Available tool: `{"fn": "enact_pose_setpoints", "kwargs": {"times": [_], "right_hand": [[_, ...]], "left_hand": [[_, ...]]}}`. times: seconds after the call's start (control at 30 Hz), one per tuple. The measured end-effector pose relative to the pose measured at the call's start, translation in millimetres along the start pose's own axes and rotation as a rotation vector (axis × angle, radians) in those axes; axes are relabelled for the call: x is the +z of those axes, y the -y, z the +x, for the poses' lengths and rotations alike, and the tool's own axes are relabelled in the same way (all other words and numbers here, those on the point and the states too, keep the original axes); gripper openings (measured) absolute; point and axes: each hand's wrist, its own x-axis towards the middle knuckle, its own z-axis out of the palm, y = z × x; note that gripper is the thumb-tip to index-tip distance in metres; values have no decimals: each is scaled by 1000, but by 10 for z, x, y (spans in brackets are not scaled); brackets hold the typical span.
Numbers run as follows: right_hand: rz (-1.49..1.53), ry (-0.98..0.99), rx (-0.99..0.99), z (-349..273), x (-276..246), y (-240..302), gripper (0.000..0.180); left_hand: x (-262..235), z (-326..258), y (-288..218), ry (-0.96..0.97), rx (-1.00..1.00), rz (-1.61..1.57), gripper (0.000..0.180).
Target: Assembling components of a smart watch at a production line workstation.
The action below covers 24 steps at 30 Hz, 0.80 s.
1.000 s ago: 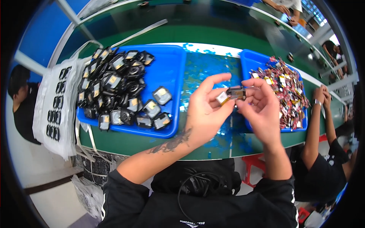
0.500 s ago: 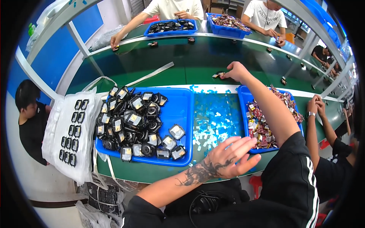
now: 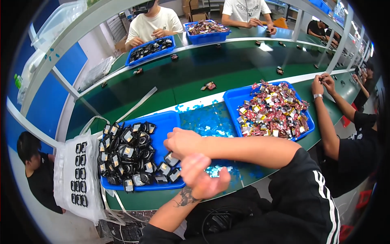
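My right hand (image 3: 185, 143) reaches across to the right side of a blue tray (image 3: 166, 120), over a loose black watch case with a pale square face (image 3: 171, 158). Its fingertips are hidden, so whether they grip the case cannot be told. My left hand (image 3: 202, 177) is just below it, near the tray's front right corner, blurred, with thumb and fingers apart and nothing seen in it. A heap of similar black cases (image 3: 128, 152) fills the tray's left part. On the green belt, a small red and black part (image 3: 209, 86) lies away from both hands.
To the right, another blue tray (image 3: 231, 97) holds a heap of small red, yellow and silver parts (image 3: 274, 110). Blue film scraps (image 3: 207, 122) litter the table between trays. White packing sheets (image 3: 67, 175) with black cases stand left. Co-workers sit across the belt and at right.
My right hand has let go of the red and black part on the belt and swung left to the case tray. My left hand has moved left and slightly down. The view has turned.
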Motion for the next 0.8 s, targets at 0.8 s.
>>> {"fn": "enact_pose_setpoints", "kwargs": {"times": [0.8], "right_hand": [[-112, -8, 602, -1271, -1418, -1102, 13]], "left_hand": [[-46, 226, 428, 256, -1676, -804, 26]]}}
